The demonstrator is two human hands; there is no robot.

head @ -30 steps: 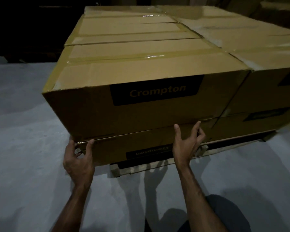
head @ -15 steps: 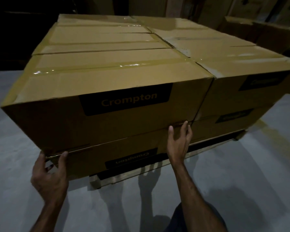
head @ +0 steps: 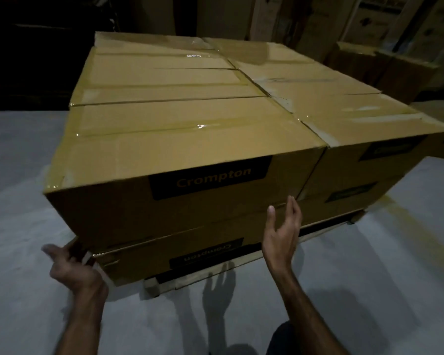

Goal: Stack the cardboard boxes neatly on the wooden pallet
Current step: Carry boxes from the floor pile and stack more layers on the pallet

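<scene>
- While both arms reached up from the bottom of the frame, the right hand (head: 282, 234) stood released, fingers spread and upright, palm turned toward the left, in front of the seam between the upper front box (head: 180, 160) and the lower front box (head: 174, 254); whether the fingertips touched the cardboard could not be told.
- At lower left, the left hand (head: 71, 267) was blurred, loosely curled and holding nothing, its fingers at the lower left corner of the upper front box.
- That upper box, printed "Crompton" on a dark label, overhung the lower one toward the left of the frame, so their front left corners were not flush; the lower box's label read upside down.
- Both sat in a two-layer block of taped boxes on the wooden pallet (head: 154, 285), whose pale front edge and corner block showed beneath the stack at lower centre.
- A neighbouring box (head: 364, 124) butted against the front box's right side.
- Bare grey floor (head: 23, 175) lay open to the left, right and front of the pallet.
- More cartons (head: 400, 73) stood in the dark at upper right, apart from the pallet.
- All the boxes were taped shut, their contents hidden.
</scene>
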